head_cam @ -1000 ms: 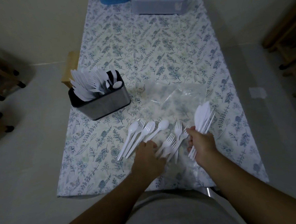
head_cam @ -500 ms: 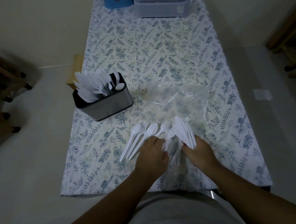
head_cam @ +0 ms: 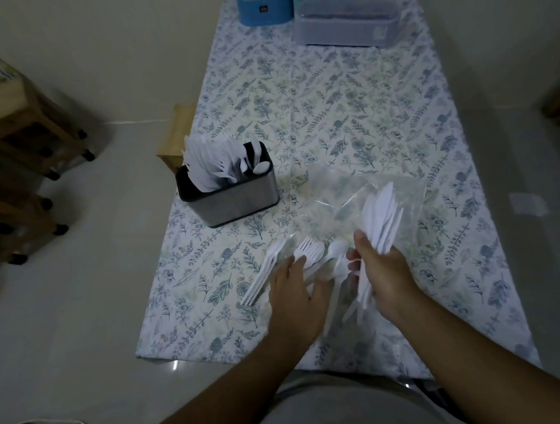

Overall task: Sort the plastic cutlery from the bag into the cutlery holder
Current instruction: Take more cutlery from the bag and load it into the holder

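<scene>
A metal cutlery holder [head_cam: 239, 202] stands at the table's left side, packed with white knives, forks and a few spoons. A clear plastic bag [head_cam: 333, 193] lies flat in the middle. In front of it, loose white spoons and forks [head_cam: 310, 254] are spread on the cloth. My left hand [head_cam: 296, 295] rests palm down on these pieces, fingers apart. My right hand [head_cam: 385, 271] holds a bundle of white plastic knives [head_cam: 381, 216], blades pointing away from me, lifted over the bag's near right part.
A floral cloth covers the table [head_cam: 348, 111]. A blue container [head_cam: 263, 5] and a clear lidded box [head_cam: 343, 25] stand at the far end. A wooden block [head_cam: 177, 136] sits beside the table's left edge, wooden furniture [head_cam: 18, 134] farther left.
My right hand dipped the knife bundle down to the loose pieces and has raised it again to the right. My left hand stayed on the spoons and forks.
</scene>
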`<state>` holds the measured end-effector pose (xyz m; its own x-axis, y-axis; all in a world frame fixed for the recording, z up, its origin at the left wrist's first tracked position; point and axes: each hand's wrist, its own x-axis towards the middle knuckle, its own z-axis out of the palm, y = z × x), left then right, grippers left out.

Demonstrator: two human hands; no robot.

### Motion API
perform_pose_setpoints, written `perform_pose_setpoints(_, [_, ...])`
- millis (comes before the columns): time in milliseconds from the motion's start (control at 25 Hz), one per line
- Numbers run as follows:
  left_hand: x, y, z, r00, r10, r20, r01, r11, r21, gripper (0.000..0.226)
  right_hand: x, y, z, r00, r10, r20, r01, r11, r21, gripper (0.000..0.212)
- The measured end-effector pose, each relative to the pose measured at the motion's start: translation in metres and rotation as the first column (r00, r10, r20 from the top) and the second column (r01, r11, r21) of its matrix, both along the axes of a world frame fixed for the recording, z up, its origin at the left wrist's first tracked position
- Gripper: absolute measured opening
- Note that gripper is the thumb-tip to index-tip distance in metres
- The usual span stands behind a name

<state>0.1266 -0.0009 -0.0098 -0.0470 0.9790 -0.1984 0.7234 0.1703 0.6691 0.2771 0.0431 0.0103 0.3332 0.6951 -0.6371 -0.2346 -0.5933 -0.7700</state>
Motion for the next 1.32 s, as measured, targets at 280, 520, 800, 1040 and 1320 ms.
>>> perform_pose_setpoints(280, [0.012,0.023,0.043,0.078,0.759,0.646,-0.212,0.646,-0.733,0.053,-0.060,0.019,0.041,0.922,-0.031,-0.385,0.072,0.993,0.094,0.019])
perform_pose_setpoints(520, [-0.002,0.029,0.043,0.408,0.629,0.661,-0.333,0.777,-0.534,0.038,-0.073,0.007,0.041,0.951,0.308,-0.038,-0.302,0.946,0.114,0.033])
perform_pose_setpoints(800, [-0.031,0.025,0.056,0.670,0.219,0.709,-0.193,0.974,-0.118,0.021,-0.076,-0.003,0.042,0.827,0.515,0.225,-0.545,0.832,0.097,0.040])
perform_pose_setpoints(1040, [-0.047,0.030,0.057,0.725,0.256,0.639,-0.231,0.965,-0.125,0.022,-0.085,-0.005,0.050,0.857,0.486,0.171,-0.500,0.865,0.048,0.042])
perform_pose_setpoints(1320, [-0.082,0.025,0.070,0.688,0.253,0.680,-0.250,0.962,-0.106,0.021,-0.096,0.011,0.059,0.689,0.707,0.163,-0.721,0.690,0.055,0.031])
